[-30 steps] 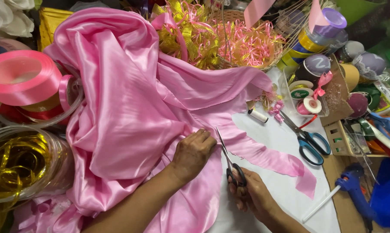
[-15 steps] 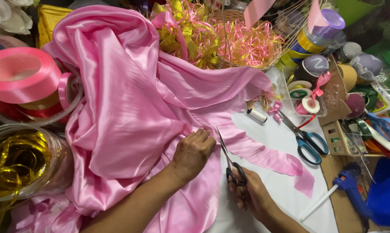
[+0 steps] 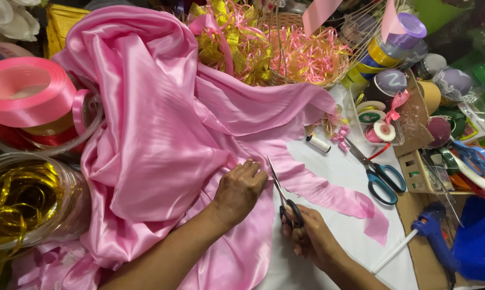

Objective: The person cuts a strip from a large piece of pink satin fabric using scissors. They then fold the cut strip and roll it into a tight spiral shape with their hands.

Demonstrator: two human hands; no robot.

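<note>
Both hands hold as before: scissors (image 3: 284, 194) still cutting pink satin (image 3: 162, 139).

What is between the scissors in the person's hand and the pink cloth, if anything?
Nothing visible. The right hand holds the scissors with the blades already at the edge of the pink satin cloth, and the left hand presses flat on the cloth just beside them. The second pair of scissors lies apart on the white table.

Right of the satin (image 3: 162, 139), bare table (image 3: 339, 166) lies open; spare scissors (image 3: 379, 173), glue gun (image 3: 433, 231) and a thread spool (image 3: 318, 143) edge it.
</note>
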